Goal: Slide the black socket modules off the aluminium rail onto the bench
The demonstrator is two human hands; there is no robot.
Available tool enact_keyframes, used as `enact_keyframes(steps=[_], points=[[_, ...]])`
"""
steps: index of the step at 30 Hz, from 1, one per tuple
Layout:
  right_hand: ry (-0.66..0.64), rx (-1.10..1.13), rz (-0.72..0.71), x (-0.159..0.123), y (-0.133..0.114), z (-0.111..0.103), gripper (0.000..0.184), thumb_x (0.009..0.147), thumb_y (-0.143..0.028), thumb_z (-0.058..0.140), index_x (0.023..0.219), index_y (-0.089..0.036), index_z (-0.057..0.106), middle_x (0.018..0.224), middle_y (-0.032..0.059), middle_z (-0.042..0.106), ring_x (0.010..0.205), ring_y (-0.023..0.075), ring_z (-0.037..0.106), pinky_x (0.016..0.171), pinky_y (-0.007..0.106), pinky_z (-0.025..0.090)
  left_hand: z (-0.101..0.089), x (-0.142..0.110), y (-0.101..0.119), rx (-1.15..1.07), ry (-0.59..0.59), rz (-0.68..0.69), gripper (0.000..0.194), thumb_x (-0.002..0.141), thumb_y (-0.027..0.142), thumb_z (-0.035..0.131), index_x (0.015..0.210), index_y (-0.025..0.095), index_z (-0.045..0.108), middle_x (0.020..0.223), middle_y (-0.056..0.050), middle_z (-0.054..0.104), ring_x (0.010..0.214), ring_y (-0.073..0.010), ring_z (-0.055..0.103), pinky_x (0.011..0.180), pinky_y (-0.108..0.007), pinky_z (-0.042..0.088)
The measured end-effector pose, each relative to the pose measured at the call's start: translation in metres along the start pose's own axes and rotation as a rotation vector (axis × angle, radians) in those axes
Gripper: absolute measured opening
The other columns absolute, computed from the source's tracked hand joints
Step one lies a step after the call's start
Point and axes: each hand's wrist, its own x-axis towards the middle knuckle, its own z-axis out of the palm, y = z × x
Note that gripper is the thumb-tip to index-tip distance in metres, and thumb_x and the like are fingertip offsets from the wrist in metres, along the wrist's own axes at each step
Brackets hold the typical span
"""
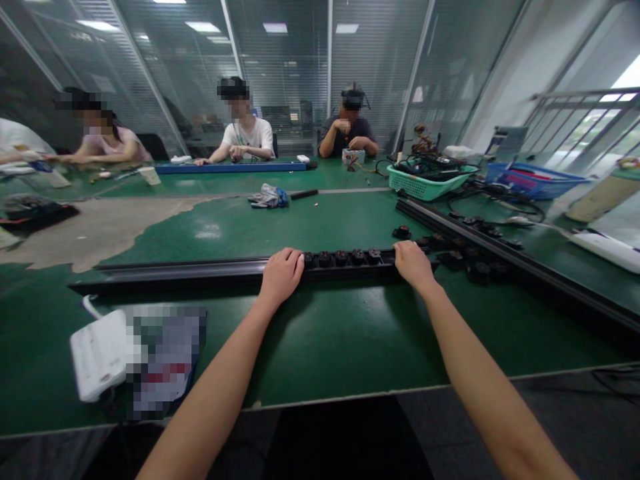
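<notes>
A long black rail lies left to right across the green table, open along its top. Several small black socket-like modules sit in a row in its channel, between my two hands. My left hand is closed over the rail just left of this row, its fingers on the far side. At the rail's right end, my right hand grips it with bent fingers; the fingertips are partly hidden. Loose black modules lie beyond my right hand, and a single one sits slightly behind the rail.
Another black rail runs diagonally at right. Behind it stand a green basket of cables and a blue basket. Gloves lie mid-table. A white box is near left. Several people sit opposite, near a blue bar.
</notes>
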Motion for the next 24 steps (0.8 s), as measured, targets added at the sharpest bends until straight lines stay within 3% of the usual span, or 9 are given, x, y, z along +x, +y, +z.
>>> enact_keyframes(steps=[8,24], points=[[0.023,-0.004,0.017,0.000,0.006,0.002,0.038,0.097,-0.024,0.030,0.092,-0.017,0.066,0.101,0.0173,0.068,0.104,0.0287,0.061,0.108,0.050,0.038,0.001,0.000,0.000,-0.015,0.008,-0.006,0.038,0.105,0.035,0.030,0.109,0.020,0.065,0.109,-0.010,0.067,0.100,-0.0234,0.063,0.091,-0.037,0.047],[-0.036,-0.133,0.133,0.000,0.012,-0.009,0.039,0.097,-0.018,0.030,0.100,-0.011,0.069,0.109,0.0200,0.069,0.108,0.0289,0.061,0.110,0.046,0.035,0.002,-0.001,-0.001,0.000,0.001,0.006,0.039,0.106,0.035,0.030,0.110,0.020,0.065,0.109,-0.009,0.067,0.099,-0.0233,0.062,0.091,-0.037,0.047]])
